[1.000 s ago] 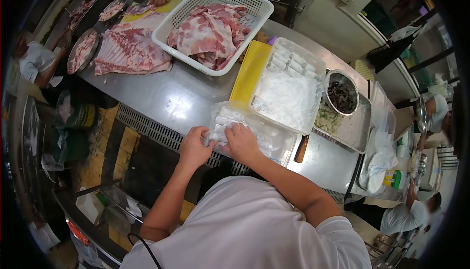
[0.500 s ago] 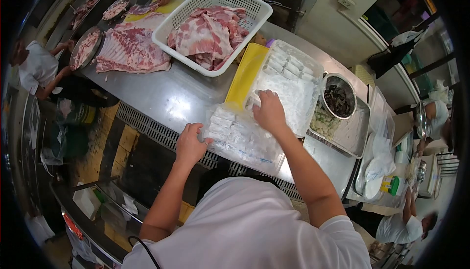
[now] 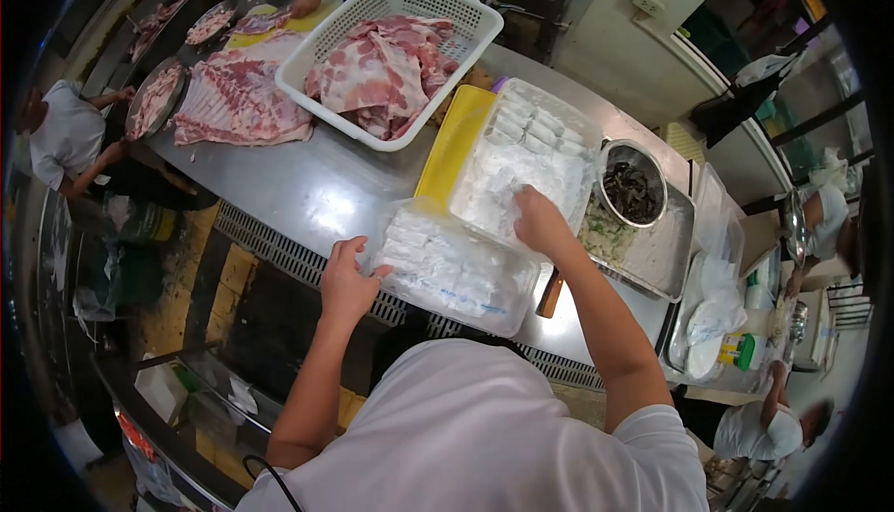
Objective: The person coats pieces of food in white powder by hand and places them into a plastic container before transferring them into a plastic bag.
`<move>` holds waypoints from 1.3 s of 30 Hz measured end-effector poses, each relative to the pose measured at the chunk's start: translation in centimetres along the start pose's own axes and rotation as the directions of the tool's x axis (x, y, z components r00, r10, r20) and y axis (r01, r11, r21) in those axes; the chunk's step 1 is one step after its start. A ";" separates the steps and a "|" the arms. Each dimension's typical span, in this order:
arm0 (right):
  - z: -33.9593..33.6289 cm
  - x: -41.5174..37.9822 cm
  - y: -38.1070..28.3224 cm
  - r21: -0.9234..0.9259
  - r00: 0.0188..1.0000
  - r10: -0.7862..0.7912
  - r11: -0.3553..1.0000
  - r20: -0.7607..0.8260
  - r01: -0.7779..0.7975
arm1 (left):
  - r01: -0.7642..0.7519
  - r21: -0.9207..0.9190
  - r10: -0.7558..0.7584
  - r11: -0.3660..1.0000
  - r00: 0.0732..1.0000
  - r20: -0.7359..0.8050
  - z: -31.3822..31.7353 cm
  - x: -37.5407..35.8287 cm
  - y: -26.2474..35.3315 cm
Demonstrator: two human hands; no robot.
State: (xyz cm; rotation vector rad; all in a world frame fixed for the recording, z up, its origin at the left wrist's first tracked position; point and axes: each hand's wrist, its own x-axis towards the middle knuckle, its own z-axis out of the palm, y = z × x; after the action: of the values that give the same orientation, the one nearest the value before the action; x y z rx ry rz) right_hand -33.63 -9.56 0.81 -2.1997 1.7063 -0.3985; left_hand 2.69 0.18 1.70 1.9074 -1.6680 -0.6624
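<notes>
My right hand [image 3: 540,220] is over a clear plastic tub [image 3: 585,197] of white powder, its fingers pinched together at the powder. Whatever is between them is too blurred to name. White-dusted rolls [image 3: 535,130] lie in rows at the tub's far end. Nearer me is a second clear container [image 3: 507,321] with powdery white pieces [image 3: 419,244] in it. My left hand [image 3: 348,276] stays by its left edge, thumb and fingers apart and holding nothing. The brown handle of a tool [image 3: 550,296] sticks out beside that container.
A white basket [image 3: 396,144] of raw meat and a large meat slab [image 3: 237,97] lie left. A yellow board [image 3: 447,153] is beside the tub. Right are a steel bowl [image 3: 610,203] of dark strips and a metal tray [image 3: 684,251]. Other people [image 3: 70,135] work nearby.
My right hand has moved right and nearer me within the tub, its fingers drawing together. The brown handle has come into view. My left hand stays by the near container.
</notes>
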 end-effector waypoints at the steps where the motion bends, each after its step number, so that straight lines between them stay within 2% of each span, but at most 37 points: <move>1: 0.1 -0.5 0.5 -0.010 0.999 -0.004 1.000 0.054 0.005 | -0.002 -0.009 0.002 1.000 1.000 -0.004 0.0 0.1 0.1; 4: 0.3 1.1 2.1 0.190 0.927 0.375 0.911 -0.015 -0.365 | -0.011 -0.015 0.011 1.000 1.000 -0.006 -0.3 0.2 0.6; 7: 2.9 4.1 1.8 0.314 0.807 0.591 0.764 0.013 -0.564 | -0.040 -0.018 0.040 0.999 0.999 -0.018 -0.2 0.6 1.2; 10: 4.4 6.3 0.9 0.481 0.794 0.583 0.653 0.173 -0.585 | -0.064 -0.032 0.063 0.997 0.997 -0.033 -0.1 1.0 2.1; 13: 4.7 6.9 0.6 0.550 0.872 0.483 0.709 0.077 -0.441 | -0.079 -0.054 0.076 0.995 0.996 -0.052 0.0 1.0 2.2; 14: 4.5 7.1 0.8 0.605 0.875 0.476 0.672 0.090 -0.427 | -0.084 -0.065 0.080 0.994 0.995 -0.061 0.1 0.9 2.1; 16: 2.5 7.0 0.8 0.705 0.880 0.460 0.585 0.119 -0.400 | -0.089 -0.078 0.083 0.993 0.994 -0.071 0.1 0.8 1.9; 19: -0.2 7.1 0.9 0.859 0.830 0.490 0.271 0.266 -0.435 | -0.105 -0.090 0.096 0.990 0.991 -0.097 0.1 0.6 1.6; 20: 0.5 7.3 2.1 0.916 0.856 0.486 0.238 0.176 -0.323 | -0.113 -0.093 0.102 0.989 0.989 -0.108 0.1 0.6 1.5; 23: -0.3 6.7 2.7 0.818 0.811 0.584 0.485 -0.039 -0.309 | -0.113 -0.110 0.101 0.988 0.989 -0.110 0.1 0.5 1.3; 24: -0.3 6.1 3.4 0.655 0.838 0.544 0.649 -0.042 -0.388 | -0.115 -0.115 0.102 0.987 0.989 -0.110 0.1 0.5 1.2; 25: 0.3 5.2 4.0 0.460 0.892 0.449 0.803 -0.049 -0.378 | -0.116 -0.120 0.103 0.986 0.989 -0.110 0.1 0.5 1.0; 27: 1.0 3.1 4.0 0.012 0.967 0.256 0.967 0.011 -0.256 | -0.112 -0.127 0.100 0.986 0.990 -0.099 0.0 0.5 1.0; 28: 0.5 2.6 3.7 0.068 0.963 0.270 0.961 -0.011 -0.269 | -0.105 -0.129 0.094 0.986 0.992 -0.090 -0.1 0.5 1.1; 31: -3.8 2.7 1.3 0.174 0.883 0.460 0.865 0.094 -0.470 | -0.088 -0.146 0.076 0.985 0.994 -0.085 -0.1 0.6 1.2; 34: -3.8 2.5 2.2 -0.140 0.887 0.381 0.924 0.262 -0.356 | -0.087 -0.140 0.075 0.986 0.993 -0.089 0.0 0.8 0.9; 37: -0.8 1.8 2.2 -0.166 0.939 0.267 0.958 0.215 -0.234 | -0.074 -0.141 0.062 0.987 0.994 -0.087 -0.1 1.1 0.5; 38: -0.6 1.8 2.7 -0.131 0.941 0.255 0.964 0.221 -0.230 | -0.063 -0.143 0.050 0.988 0.995 -0.088 -0.2 1.0 0.4; 39: -0.6 1.8 2.9 -0.009 0.965 0.238 0.971 0.113 -0.239 | -0.054 -0.149 0.040 0.987 0.995 -0.093 -0.4 1.0 0.1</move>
State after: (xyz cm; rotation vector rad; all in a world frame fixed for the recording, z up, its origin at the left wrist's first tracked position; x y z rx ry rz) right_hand -36.02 -12.01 0.17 -1.9413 1.8757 -0.2123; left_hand 2.98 -0.81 2.07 1.7597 -1.5567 -0.6560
